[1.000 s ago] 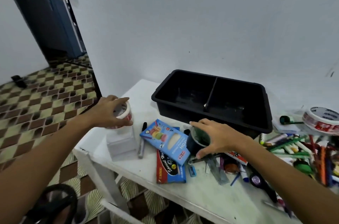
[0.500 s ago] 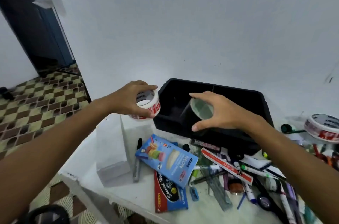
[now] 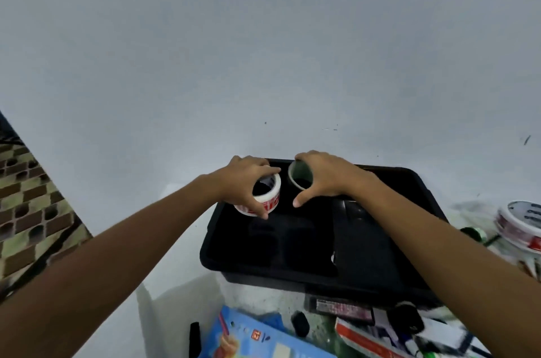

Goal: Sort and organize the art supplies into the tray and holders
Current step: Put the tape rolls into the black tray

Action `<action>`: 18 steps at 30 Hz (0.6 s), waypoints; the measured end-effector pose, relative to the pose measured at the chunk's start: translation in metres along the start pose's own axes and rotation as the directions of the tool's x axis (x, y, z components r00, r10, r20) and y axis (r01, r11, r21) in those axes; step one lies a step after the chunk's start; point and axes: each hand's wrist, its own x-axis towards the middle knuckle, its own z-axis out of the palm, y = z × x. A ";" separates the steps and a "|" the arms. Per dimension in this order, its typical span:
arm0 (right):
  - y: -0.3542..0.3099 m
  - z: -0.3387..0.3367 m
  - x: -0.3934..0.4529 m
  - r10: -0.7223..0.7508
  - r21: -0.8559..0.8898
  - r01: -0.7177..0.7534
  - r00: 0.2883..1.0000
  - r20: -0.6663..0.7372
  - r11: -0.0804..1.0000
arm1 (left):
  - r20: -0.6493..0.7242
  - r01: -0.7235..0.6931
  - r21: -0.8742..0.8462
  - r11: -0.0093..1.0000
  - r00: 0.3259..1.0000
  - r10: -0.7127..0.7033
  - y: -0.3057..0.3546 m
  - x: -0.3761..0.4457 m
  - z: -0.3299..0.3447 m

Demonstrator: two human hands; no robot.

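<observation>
A black two-compartment tray (image 3: 215, 262) stands on the white table against the wall. My left hand (image 3: 244, 182) grips a white tape roll with red print (image 3: 268, 201) over the far left corner of the tray's left compartment. Beside it my right hand (image 3: 320, 179) holds a dark green tape roll (image 3: 298, 173) with fingers curled round it, also over the far end of the left compartment. Both rolls look low inside the tray; I cannot tell whether they touch its floor.
A second white and red tape roll (image 3: 519, 228) sits right of the tray. In front lie a blue crayon box (image 3: 248, 340), a black marker (image 3: 194, 338), a red and white box (image 3: 366, 343) and several pens. A clear holder (image 3: 175, 299) stands at the table's left edge.
Both hands have carried their tape rolls from in front of the tray up and over its rim to the far end of the left compartment. The view has tilted upward.
</observation>
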 end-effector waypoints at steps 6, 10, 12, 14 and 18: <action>0.014 0.039 0.036 0.036 -0.253 -0.011 0.995 0.093 0.967 | 0.066 -0.049 0.056 0.997 0.997 0.045 -0.014 0.034 0.042; 0.014 0.057 0.046 0.048 -0.300 -0.003 0.988 0.144 0.954 | 0.079 -0.060 0.106 0.993 0.996 0.052 -0.014 0.044 0.058; 0.013 0.060 0.049 0.066 -0.311 -0.015 0.986 0.156 0.950 | 0.080 -0.043 0.103 0.994 0.996 0.034 -0.014 0.048 0.062; 0.011 0.060 0.050 0.089 -0.324 -0.031 0.982 0.168 0.946 | 0.084 -0.032 0.088 0.996 0.996 0.025 -0.013 0.052 0.065; 0.006 0.057 0.053 0.128 -0.346 -0.055 0.973 0.192 0.937 | 0.104 -0.025 0.042 0.999 0.994 0.021 -0.014 0.054 0.070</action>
